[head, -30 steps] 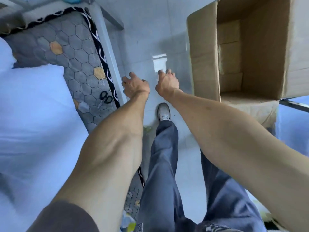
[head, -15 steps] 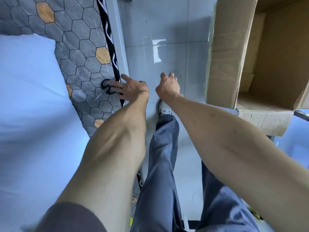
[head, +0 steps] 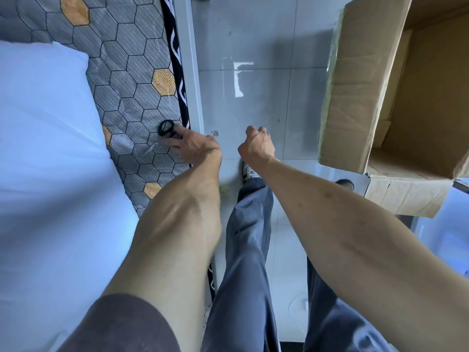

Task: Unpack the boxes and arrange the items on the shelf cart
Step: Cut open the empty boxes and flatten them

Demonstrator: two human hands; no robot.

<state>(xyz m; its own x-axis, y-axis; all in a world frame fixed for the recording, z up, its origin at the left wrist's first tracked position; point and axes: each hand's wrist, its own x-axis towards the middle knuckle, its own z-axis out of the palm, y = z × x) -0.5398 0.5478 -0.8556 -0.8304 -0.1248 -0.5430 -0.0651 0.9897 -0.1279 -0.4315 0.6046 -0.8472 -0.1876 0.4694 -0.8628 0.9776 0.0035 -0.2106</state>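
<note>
Brown cardboard box (head: 360, 97) lies open right of our loosely curled, empty right hand (head: 256, 146); our left hand (head: 195, 146) grips black-handled scissors (head: 166, 130) near the hexagon-patterned mattress's edge (head: 142, 72).

Glossy pale tiled floor (head: 256, 102) under my feet, hexagon-patterned mattress (head: 132, 72) on my left, white bedding (head: 45, 148) over it, window glare on the tiles.
</note>
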